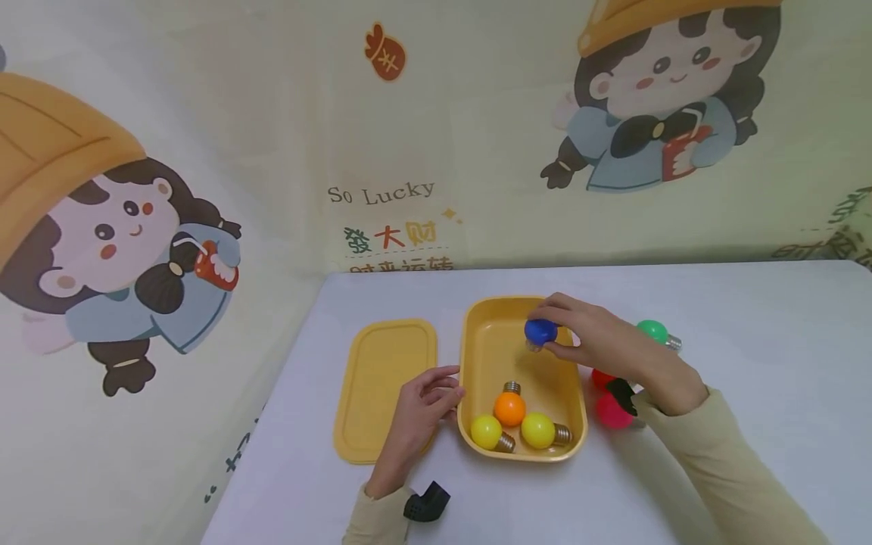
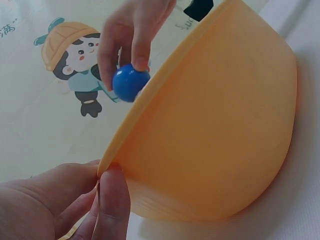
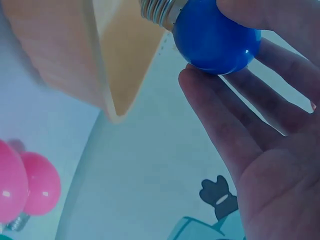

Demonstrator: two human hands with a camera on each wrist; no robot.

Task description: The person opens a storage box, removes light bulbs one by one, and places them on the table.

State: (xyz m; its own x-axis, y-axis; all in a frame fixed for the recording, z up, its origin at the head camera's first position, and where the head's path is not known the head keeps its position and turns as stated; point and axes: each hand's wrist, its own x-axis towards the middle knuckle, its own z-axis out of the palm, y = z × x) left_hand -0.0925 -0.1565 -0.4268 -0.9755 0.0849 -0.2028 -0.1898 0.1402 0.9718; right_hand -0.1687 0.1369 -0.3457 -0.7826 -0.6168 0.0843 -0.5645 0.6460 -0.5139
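Note:
My right hand [image 1: 599, 333] holds a blue light bulb [image 1: 540, 331] between thumb and fingers, over the far part of a yellow plastic tub [image 1: 493, 352]. The bulb's metal screw base [image 3: 161, 11] points down and toward the tub in the right wrist view. At the tub's left side, my left hand [image 1: 424, 405] pinches the rim [image 2: 122, 132] between thumb and finger. Inside the tub's near end lie an orange bulb [image 1: 509, 409] and two yellow bulbs, one on the left [image 1: 487, 432] and one on the right [image 1: 538, 430].
A flat yellow lid [image 1: 384, 378] lies left of the tub, partly behind my left forearm. On the right are a green bulb [image 1: 652, 331], a red bulb [image 1: 602, 378] and a pinkish-red bulb [image 1: 615, 411], near or partly under my right wrist. A printed cloth [image 1: 490, 151] hangs behind the white table [image 1: 763, 363].

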